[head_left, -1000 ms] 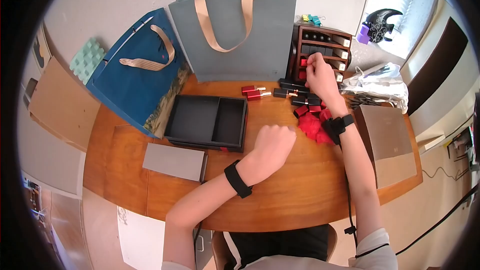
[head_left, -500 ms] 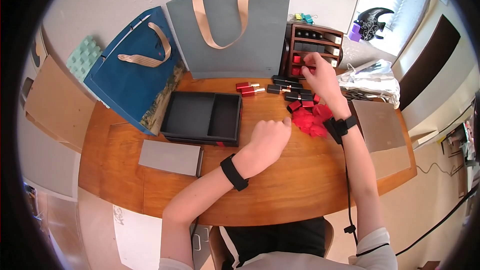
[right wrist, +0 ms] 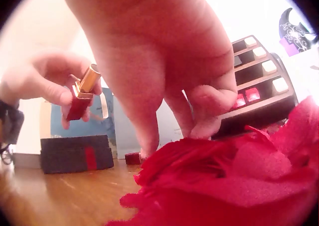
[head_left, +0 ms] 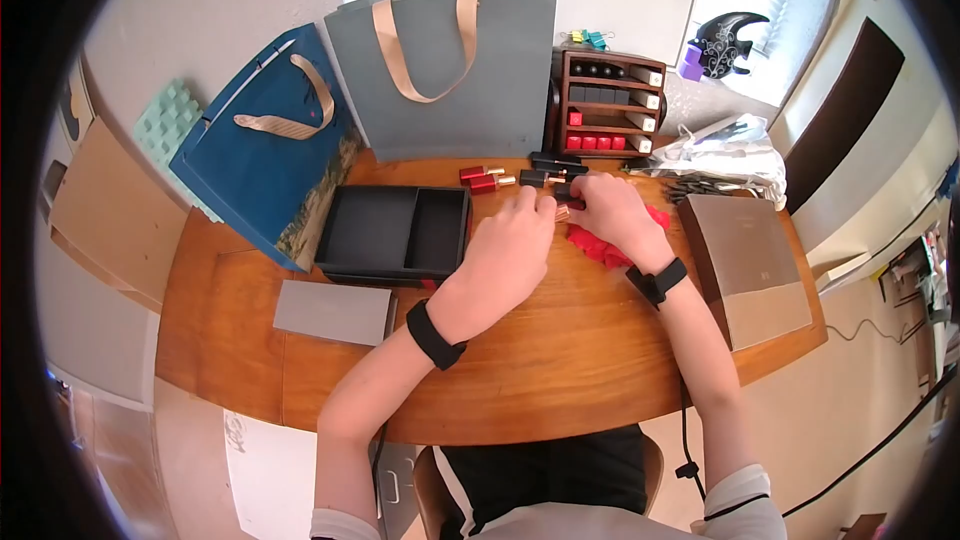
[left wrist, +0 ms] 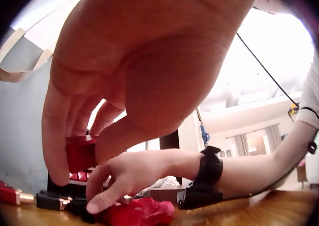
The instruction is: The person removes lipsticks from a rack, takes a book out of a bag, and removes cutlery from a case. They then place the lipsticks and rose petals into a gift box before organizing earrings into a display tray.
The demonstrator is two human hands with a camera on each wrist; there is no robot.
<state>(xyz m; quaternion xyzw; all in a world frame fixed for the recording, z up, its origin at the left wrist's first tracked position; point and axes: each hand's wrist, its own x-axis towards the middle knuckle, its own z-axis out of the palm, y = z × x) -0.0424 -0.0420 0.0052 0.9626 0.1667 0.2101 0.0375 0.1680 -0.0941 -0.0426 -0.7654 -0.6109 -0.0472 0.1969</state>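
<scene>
My left hand (head_left: 505, 255) pinches an uncapped red lipstick (right wrist: 79, 104), its gold tube tilted upward in the right wrist view. In the left wrist view its red base (left wrist: 81, 154) shows between thumb and fingers. Close beside it, my right hand (head_left: 615, 212) reaches down over the black lipsticks, fingers bent and thumb apart from them. A red, petal-like crumpled cloth (right wrist: 224, 181) lies just below the right hand. Two red lipsticks (head_left: 488, 182) with gold ends lie to the left of a black lipstick (head_left: 536, 179). My right fingertips partly hide the black pieces beneath.
A wooden rack (head_left: 610, 105) holding red and black lipsticks stands at the back. A grey gift bag (head_left: 440, 70) and a blue bag (head_left: 250, 150) rise behind an open black box (head_left: 370, 230). A grey lid (head_left: 335, 310) lies in front; a brown box (head_left: 745, 270) is at right.
My right hand has come down from the rack to the lipsticks on the table. My left hand has moved up and forward toward it, and red lipsticks in the rack are now uncovered.
</scene>
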